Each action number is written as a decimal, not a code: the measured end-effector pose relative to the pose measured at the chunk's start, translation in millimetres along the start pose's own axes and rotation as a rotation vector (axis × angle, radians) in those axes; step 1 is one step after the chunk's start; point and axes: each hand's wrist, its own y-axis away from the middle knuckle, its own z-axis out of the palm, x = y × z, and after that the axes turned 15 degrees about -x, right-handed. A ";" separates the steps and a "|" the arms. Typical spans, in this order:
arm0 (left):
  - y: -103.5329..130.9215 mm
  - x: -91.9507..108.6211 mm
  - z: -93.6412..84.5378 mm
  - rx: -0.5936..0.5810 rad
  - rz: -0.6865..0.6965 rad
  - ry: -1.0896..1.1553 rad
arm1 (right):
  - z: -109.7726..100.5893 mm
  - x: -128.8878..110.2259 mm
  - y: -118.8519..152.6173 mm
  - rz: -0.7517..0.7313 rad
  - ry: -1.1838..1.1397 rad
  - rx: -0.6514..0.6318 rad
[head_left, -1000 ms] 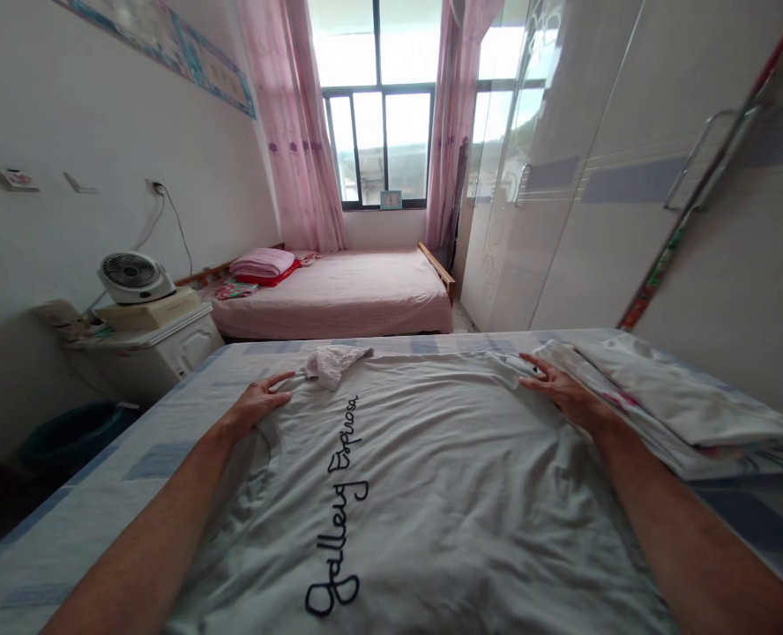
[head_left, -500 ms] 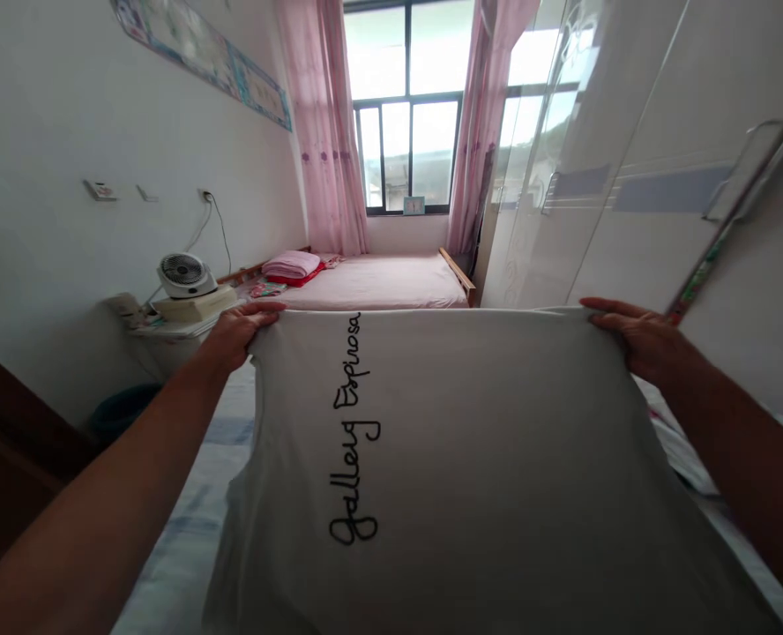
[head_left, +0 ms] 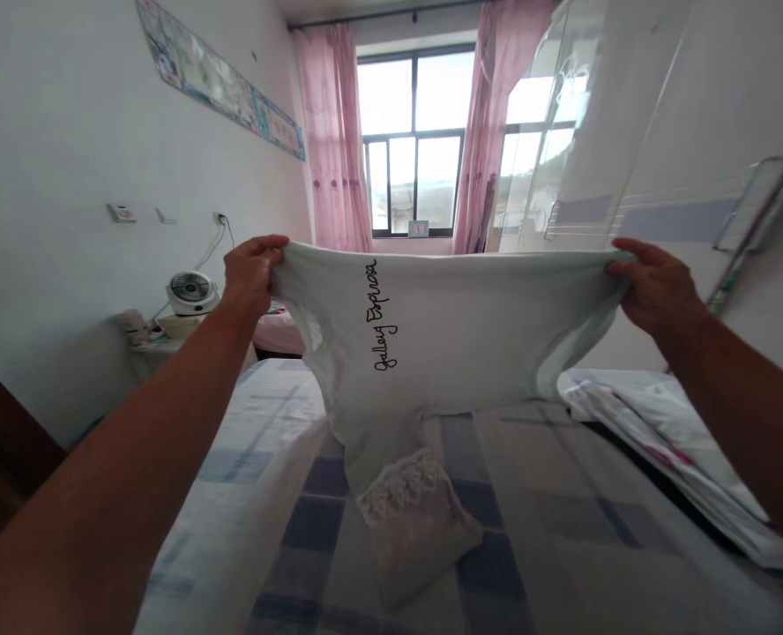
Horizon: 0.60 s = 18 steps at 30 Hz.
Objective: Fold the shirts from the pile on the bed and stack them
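A white T-shirt (head_left: pixel 458 326) with black handwritten-style lettering is stretched sideways in the air between my hands. My left hand (head_left: pixel 254 275) pinches one corner of its upper edge, fingers closed. At the opposite corner my right hand (head_left: pixel 652 282) is closed on the cloth in the same way. The shirt's lower part hangs toward the bed. One sleeve with a lacy, sheer trim (head_left: pixel 421 520) droops over the checked bedsheet (head_left: pixel 497 564); whether it rests on the sheet I cannot tell.
Folded white clothes (head_left: pixel 682 450) lie on the bed at the right, beside tall glossy wardrobe doors (head_left: pixel 656 185). A small fan (head_left: pixel 191 291) stands on a side table at the left. Pink curtains (head_left: pixel 331 150) flank the window at the back.
Both hands have risen in view with the T-shirt. Its lower part has swung away from me, uncovering the checked sheet and the lacy sleeve. My view has tilted up slightly.
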 end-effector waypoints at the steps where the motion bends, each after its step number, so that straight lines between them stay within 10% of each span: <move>1: 20.2 -4.9 -9.7 -0.042 -0.015 0.031 | -6.8 4.5 18.1 0.048 -0.016 -0.041; 10: 236.3 -56.7 -98.7 -0.546 -0.861 -0.088 | -62.5 64.2 226.4 0.797 0.094 -0.537; 13: 252.6 -59.9 -95.6 -0.621 -0.919 -0.125 | -57.3 68.1 241.6 0.823 0.207 -0.585; 18: 242.4 -53.2 -87.4 -0.399 -0.724 -0.060 | -48.4 49.3 228.0 0.710 0.162 -0.510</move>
